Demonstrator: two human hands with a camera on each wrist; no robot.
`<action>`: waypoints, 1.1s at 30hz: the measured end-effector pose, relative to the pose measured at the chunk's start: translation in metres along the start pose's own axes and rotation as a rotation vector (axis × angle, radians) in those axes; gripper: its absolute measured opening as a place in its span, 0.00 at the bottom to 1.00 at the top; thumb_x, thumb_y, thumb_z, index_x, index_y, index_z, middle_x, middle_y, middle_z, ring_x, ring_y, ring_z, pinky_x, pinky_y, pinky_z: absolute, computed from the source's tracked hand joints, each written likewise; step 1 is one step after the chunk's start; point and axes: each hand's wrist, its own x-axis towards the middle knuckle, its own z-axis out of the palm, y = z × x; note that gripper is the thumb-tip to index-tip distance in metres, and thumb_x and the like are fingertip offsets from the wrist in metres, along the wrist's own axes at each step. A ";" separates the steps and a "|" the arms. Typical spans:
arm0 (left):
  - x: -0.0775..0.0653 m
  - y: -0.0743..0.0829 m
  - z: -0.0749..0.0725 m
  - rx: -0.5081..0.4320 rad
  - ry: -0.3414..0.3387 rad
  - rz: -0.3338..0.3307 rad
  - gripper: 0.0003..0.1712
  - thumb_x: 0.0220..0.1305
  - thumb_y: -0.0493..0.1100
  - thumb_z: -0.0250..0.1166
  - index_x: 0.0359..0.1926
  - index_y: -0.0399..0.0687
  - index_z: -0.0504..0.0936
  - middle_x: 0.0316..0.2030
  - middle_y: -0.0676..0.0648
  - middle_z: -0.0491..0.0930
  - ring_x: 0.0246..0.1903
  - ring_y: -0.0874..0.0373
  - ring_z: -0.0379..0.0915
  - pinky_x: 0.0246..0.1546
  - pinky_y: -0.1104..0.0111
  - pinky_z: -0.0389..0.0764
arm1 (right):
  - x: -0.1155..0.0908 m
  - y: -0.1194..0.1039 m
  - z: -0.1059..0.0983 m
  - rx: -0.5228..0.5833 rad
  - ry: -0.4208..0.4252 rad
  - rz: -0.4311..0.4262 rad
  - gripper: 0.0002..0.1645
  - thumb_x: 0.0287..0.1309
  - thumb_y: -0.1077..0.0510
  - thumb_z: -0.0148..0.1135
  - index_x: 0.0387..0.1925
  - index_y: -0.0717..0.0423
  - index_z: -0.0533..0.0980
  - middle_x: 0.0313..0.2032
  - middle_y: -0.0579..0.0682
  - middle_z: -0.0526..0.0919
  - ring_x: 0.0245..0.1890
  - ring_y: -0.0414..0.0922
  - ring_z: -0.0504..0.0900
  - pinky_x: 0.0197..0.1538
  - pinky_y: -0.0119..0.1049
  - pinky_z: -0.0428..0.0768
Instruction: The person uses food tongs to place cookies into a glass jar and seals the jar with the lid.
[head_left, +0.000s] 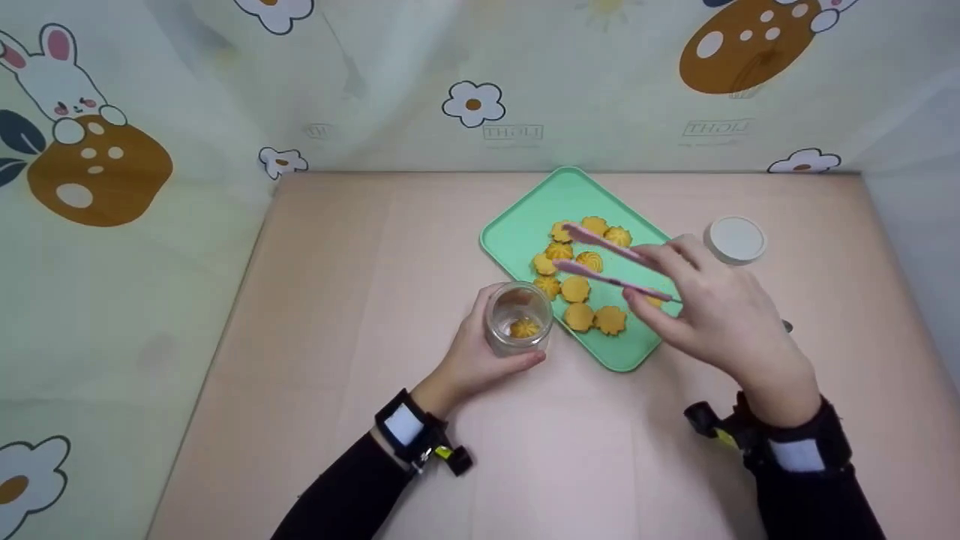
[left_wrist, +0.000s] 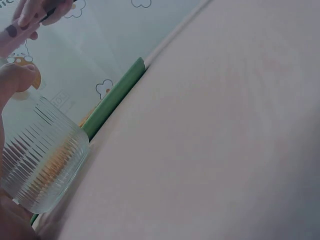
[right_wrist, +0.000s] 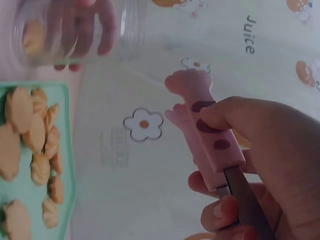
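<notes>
My left hand point(head_left: 474, 360) grips a ribbed clear glass jar point(left_wrist: 47, 150), its open mouth facing up in the head view. One golden cookie point(head_left: 524, 328) lies inside at the bottom. In my right hand point(head_left: 724, 319) are pink tongs point(right_wrist: 212, 127) with dark spots, paw-shaped tips and metal arms, pinched between thumb and fingers. The tips stand apart above the tray, with nothing between them. Several cookies point(head_left: 576, 289), some ridged and some flat side up, lie on the green tray point(head_left: 517, 236) just right of the jar. My right hand hides part of the tray's right side.
A round white lid point(head_left: 736, 240) lies on the pale pink tabletop point(head_left: 360, 300), right of the tray. A small dark object point(head_left: 787, 325) peeks out behind my right hand. Printed sheets point(head_left: 390, 90) with rabbits and flowers rise behind and left of the table.
</notes>
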 end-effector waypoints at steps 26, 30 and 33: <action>0.000 0.000 0.001 -0.008 0.005 0.009 0.55 0.51 0.45 0.89 0.75 0.50 0.68 0.66 0.52 0.80 0.68 0.55 0.74 0.74 0.52 0.71 | 0.001 0.047 0.044 0.004 -0.327 0.327 0.30 0.74 0.42 0.68 0.60 0.63 0.81 0.48 0.63 0.80 0.34 0.58 0.81 0.38 0.59 0.83; 0.001 0.000 0.001 -0.017 0.000 0.021 0.54 0.52 0.45 0.89 0.75 0.49 0.68 0.66 0.51 0.80 0.68 0.54 0.75 0.74 0.52 0.71 | 0.000 0.048 0.047 0.027 -0.349 0.346 0.32 0.74 0.43 0.67 0.63 0.65 0.79 0.51 0.65 0.79 0.37 0.60 0.82 0.41 0.60 0.84; 0.001 -0.001 0.001 -0.011 -0.001 0.019 0.54 0.51 0.46 0.89 0.74 0.49 0.68 0.66 0.52 0.80 0.68 0.55 0.74 0.74 0.52 0.71 | 0.000 0.048 0.047 0.042 -0.369 0.368 0.34 0.74 0.43 0.67 0.66 0.66 0.76 0.53 0.66 0.77 0.39 0.60 0.81 0.42 0.60 0.84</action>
